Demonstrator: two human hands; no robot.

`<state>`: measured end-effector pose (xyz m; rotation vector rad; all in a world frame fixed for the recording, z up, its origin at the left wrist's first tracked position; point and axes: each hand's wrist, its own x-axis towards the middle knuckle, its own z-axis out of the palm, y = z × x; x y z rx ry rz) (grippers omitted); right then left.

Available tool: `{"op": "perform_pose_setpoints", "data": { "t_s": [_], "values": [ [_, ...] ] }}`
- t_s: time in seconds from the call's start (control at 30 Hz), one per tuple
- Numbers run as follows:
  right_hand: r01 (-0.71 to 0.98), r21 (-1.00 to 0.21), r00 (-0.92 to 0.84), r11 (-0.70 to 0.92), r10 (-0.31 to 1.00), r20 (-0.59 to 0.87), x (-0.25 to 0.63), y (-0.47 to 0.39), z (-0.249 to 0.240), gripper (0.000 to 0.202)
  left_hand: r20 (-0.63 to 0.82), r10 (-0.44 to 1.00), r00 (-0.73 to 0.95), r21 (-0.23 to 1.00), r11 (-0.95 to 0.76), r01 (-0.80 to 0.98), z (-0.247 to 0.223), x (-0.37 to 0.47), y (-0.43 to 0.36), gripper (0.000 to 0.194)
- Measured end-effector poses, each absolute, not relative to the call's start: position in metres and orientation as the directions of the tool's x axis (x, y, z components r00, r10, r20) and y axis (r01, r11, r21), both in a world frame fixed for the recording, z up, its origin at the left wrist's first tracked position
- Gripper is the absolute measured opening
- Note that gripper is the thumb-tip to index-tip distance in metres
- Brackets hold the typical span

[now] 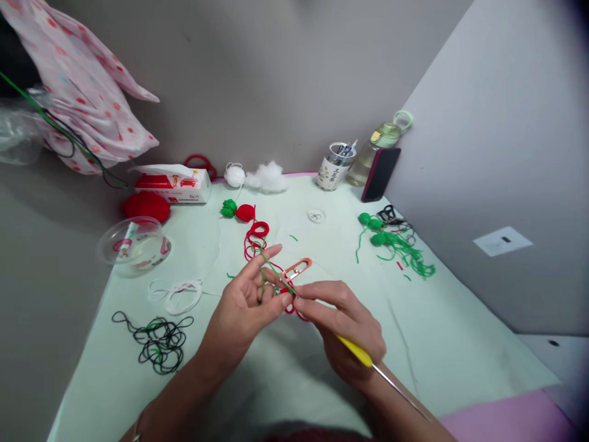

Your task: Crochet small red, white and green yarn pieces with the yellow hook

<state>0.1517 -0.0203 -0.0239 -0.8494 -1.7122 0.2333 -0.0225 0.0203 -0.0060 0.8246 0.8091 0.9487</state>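
Observation:
Near the middle of the table my left hand (pixel 248 301) pinches a small green crochet piece (pixel 289 288), with green yarn running over its raised index finger. My right hand (pixel 345 325) is closed round a crochet hook with a yellow handle (pixel 356 351); its fingertips meet the left thumb at the piece. The hook's metal shaft sticks out below the right palm. Red yarn (pixel 301 317) loops beneath the fingers. Just beyond them lie orange-handled snips (pixel 299 266). A coil of red yarn (pixel 260 229) joins a red ball (pixel 245 213), beside a green ball (pixel 228 208).
Tangled black yarn (pixel 161 344), white yarn (pixel 184 298) and a clear plastic tub (pixel 142 245) lie at left. Farther back are a tissue pack (pixel 184 185), stuffing (pixel 267 177), a pen jar (pixel 332 172), a bottle (pixel 368 159) and a phone (pixel 381 175). Green yarn pieces (pixel 405 248) lie right.

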Motion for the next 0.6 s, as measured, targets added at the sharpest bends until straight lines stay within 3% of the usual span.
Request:
{"op": "perform_pose_setpoints", "data": {
  "t_s": [0.33, 0.6],
  "values": [
    [0.439, -0.542, -0.188, 0.717, 0.663, 0.725, 0.159, -0.022, -0.032, 0.041, -0.195, 0.95, 0.246, 0.961, 0.235, -0.147, -0.003, -0.026, 0.02, 0.075],
    [0.62, -0.167, -0.422, 0.767, 0.505, 0.753, 0.163, -0.017, -0.022, 0.023, -0.212, 0.932, 0.292, 0.955, 0.262, -0.141, 0.005, -0.029, 0.027, 0.074]
  ]
}}
